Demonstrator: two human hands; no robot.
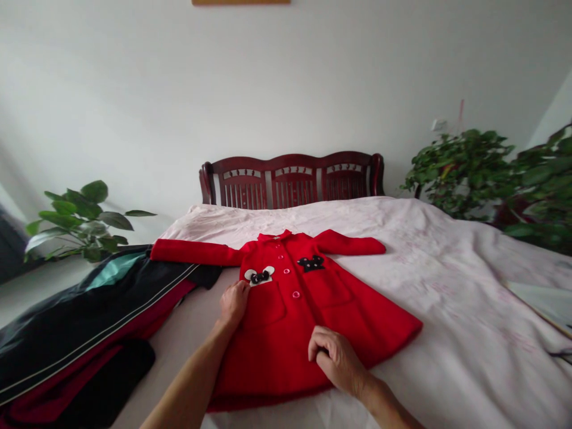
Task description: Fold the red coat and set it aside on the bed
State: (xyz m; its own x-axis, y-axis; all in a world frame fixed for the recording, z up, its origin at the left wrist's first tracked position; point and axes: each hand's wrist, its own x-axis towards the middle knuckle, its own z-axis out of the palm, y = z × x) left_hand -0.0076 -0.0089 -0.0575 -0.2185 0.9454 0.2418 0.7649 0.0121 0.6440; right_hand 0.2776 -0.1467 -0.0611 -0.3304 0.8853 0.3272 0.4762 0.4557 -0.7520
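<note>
A small red coat [308,310] lies face up and spread flat on the pale pink bed cover [447,286], collar toward twelve o'clock, sleeves stretched out to nine and three, hem toward six. The left hand [233,302] rests knuckles up on the coat's edge at about nine o'clock, fingers curled onto the cloth just below a white bow patch [259,276], while the right hand [335,357] presses on the lower skirt at five o'clock, fingers bent as if pinching the fabric, though the grip itself is hidden. Dark clothes [75,333] are heaped at eight o'clock, partly under the sleeve, a wooden bench [292,179] stands against the wall at twelve, and leafy plants [473,173] stand at two.
</note>
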